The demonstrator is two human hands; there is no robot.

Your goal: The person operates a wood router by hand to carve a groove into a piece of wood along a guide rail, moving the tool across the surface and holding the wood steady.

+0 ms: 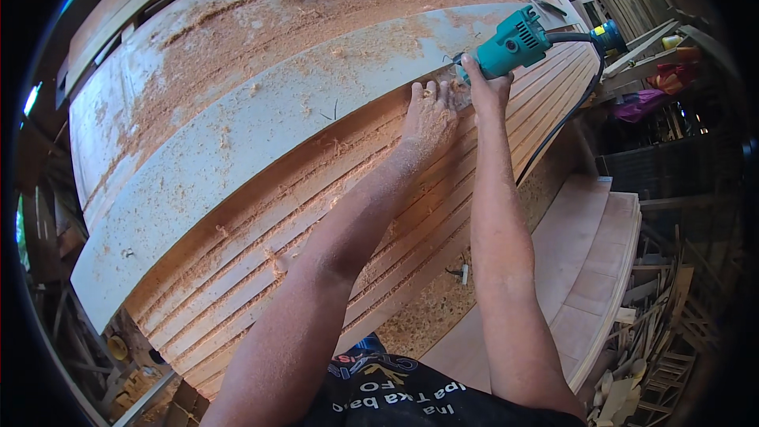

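Observation:
My right hand (486,88) is closed around the lower body of a teal trim router (518,43), which leans to the right. Its clear base (462,96) sits at the edge of a pale curved board (229,122). My left hand (431,115) lies beside that base, fingers stretched toward the board's edge and dusted with shavings. Part of its fingertips is hard to make out. Under both arms are long curved wooden strips (261,225), laid side by side with dark gaps between them. The router's cutting bit is hidden.
A black cord (565,122) loops from the router down the right side. Reddish shavings (213,43) cover the worktop. Stacked curved plywood sheets (589,269) stand at the lower right, near scrap wood (668,364). A hand tool (545,4) lies at the far right.

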